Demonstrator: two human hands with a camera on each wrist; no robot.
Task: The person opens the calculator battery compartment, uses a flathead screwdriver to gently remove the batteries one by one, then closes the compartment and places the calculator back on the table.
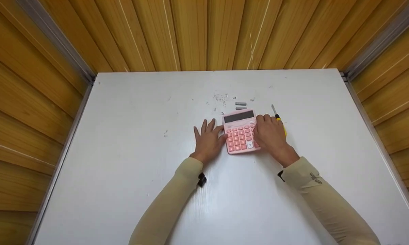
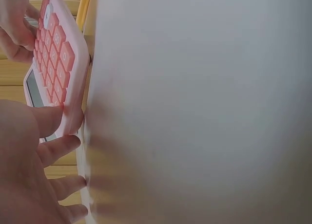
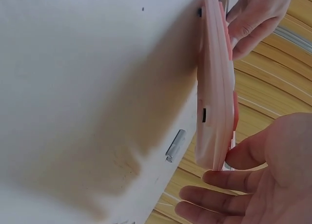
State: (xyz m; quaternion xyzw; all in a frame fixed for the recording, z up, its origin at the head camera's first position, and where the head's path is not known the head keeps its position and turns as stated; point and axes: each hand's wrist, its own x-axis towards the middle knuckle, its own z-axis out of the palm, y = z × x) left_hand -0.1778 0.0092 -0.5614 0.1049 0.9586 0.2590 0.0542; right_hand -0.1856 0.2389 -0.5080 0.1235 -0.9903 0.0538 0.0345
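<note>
A pink calculator (image 1: 240,136) with a dark display lies between the two hands, keys facing up. On its left edge, the left hand (image 1: 208,143) pinches with the thumb over the keys and the index finger at the side; its other fingers spread out beside it. The right hand (image 1: 271,136) grips the opposite edge between thumb (image 3: 248,148) and index finger. In the right wrist view the calculator's side and small black feet (image 3: 204,115) show, and its underside looks raised from the table there. The right hand hides part of the right key column.
A screwdriver (image 1: 274,110) with a yellow and black handle lies just beyond the right hand, partly covered by it. Two small grey cylinders (image 1: 241,103) lie behind the calculator. Dark marks dot the white table (image 1: 123,136), and wood-look panels (image 1: 191,34) enclose it.
</note>
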